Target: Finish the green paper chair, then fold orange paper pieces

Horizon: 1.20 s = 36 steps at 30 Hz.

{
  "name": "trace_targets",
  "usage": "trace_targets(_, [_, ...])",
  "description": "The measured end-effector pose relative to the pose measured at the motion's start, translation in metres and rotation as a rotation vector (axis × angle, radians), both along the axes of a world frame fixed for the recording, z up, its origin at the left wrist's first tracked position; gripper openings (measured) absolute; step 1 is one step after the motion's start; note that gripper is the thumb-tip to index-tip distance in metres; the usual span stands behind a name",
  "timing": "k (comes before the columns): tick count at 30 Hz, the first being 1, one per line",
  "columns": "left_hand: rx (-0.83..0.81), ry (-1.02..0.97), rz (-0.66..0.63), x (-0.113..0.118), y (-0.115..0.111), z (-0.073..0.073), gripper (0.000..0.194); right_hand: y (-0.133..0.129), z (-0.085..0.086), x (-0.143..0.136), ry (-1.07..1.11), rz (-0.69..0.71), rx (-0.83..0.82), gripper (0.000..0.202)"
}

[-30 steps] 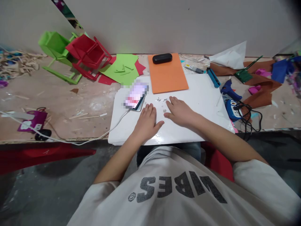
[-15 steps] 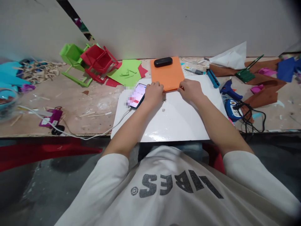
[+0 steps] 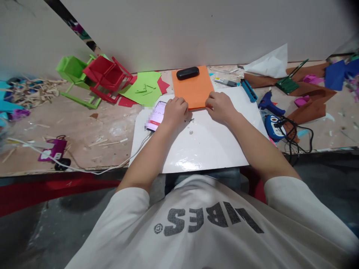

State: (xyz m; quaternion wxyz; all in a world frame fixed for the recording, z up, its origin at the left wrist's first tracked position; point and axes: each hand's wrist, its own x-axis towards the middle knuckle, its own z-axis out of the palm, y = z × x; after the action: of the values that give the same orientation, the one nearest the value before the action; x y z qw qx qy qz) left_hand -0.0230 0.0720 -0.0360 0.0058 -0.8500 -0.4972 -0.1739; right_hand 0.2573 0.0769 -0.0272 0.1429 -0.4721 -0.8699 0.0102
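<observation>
Head view: a stack of flat, rectangular orange sheets [image 3: 193,93] lies at the far middle of a glossy white board [image 3: 207,145], its far part extending past the board's edge. An elongated, rounded black case [image 3: 187,73] rests across the stack's far end. The left hand [image 3: 175,113] is at the near left corner of the stack, fingers bent and close together; the right hand [image 3: 221,106] is at the near right corner, fingers likewise curled together, the thumb side toward the sheets. Whether either set of fingers clamps the sheets cannot be told, since the fingertips are largely hidden. Small dark scraps [image 3: 191,120] lie on the board between the hands.

Just beside the left hand, a dark-rimmed smartphone [image 3: 157,116] with a lit screen lies partly behind the wrist, joined to a thin white cable [image 3: 112,166]. Beyond it is a bright green paper sheet [image 3: 154,78] bearing narrow green strips [image 3: 145,90]. Farther left stand a red model chair [image 3: 102,71] and a green model chair [image 3: 70,69], close together.

To the right, an elongated teal tool [image 3: 248,90] lies at the board's edge, near a dark blue glue gun [image 3: 270,104].
</observation>
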Motion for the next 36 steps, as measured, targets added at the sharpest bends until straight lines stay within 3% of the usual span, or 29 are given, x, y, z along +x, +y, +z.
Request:
trace_targets(5, [-0.005,0.041,-0.019,0.004,-0.006,0.001,0.007,0.001,-0.008,-0.010,-0.029,0.110,0.077,0.032])
trace_targets(11, [-0.098,0.053,-0.057,0.008,-0.033,0.024,0.008,-0.014,0.004,-0.022,-0.179,0.171,0.103,0.030])
trace_targets(15, [-0.120,-0.106,0.125,0.004,-0.041,0.038,0.014,-0.031,0.018,-0.027,-0.261,0.147,0.071,0.030])
trace_targets(20, [-0.119,-0.262,0.275,-0.003,-0.034,0.039,0.021,-0.057,0.042,-0.035,-0.329,0.138,0.049,0.031])
trace_targets(25, [-0.205,-0.224,0.252,-0.007,-0.028,0.035,0.031,-0.110,0.063,-0.017,-0.384,0.148,0.136,0.039])
trace_targets(28, [-0.212,-0.240,0.233,-0.006,-0.029,0.035,0.036,-0.154,0.061,0.015,-0.326,0.024,0.201,0.044])
trace_targets(33, [-0.184,-0.289,0.231,-0.005,-0.027,0.041,0.036,-0.234,0.031,0.068,-0.002,-0.382,0.213,0.025])
trace_targets(36, [-0.119,-0.346,0.246,-0.013,-0.030,0.055,0.031,-0.272,0.004,0.084,0.340,-0.423,0.352,0.019])
